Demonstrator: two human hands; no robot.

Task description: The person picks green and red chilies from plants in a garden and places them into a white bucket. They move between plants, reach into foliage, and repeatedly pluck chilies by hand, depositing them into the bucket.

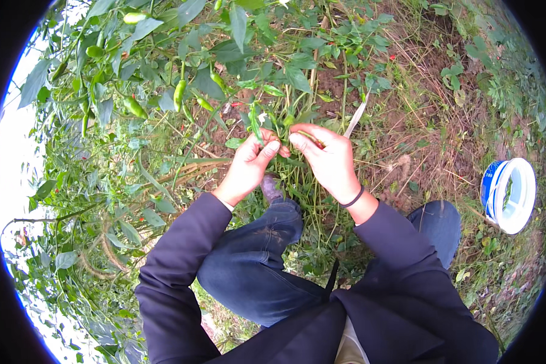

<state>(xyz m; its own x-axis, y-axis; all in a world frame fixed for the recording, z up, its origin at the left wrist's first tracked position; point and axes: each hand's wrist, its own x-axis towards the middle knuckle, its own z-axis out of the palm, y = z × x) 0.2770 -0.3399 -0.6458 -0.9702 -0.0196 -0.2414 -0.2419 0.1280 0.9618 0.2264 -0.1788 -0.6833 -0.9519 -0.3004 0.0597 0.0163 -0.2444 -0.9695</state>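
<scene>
Both hands meet at a chili pepper plant [297, 73], a little above the middle of the view. My left hand [249, 162] is closed in a pinch among the leaves and thin stems; its fingertips are partly hidden, so what they grip cannot be made out. Just to its right, my right hand [330, 161] has thumb and curled fingers pressed together around a slim greenish piece, mostly covered by the fingers. A curled green leaf [255, 124] stands right above the left fingertips. Several green chili peppers [180, 95] hang from the branches at the upper left.
A white and blue plastic bucket [509, 195] lies or leans at the far right, with some green inside. My bent knees [249, 267] are below the hands. A long pale dry leaf [357, 116] rises beside the right hand. Weeds and dry grass cover brown soil [421, 115].
</scene>
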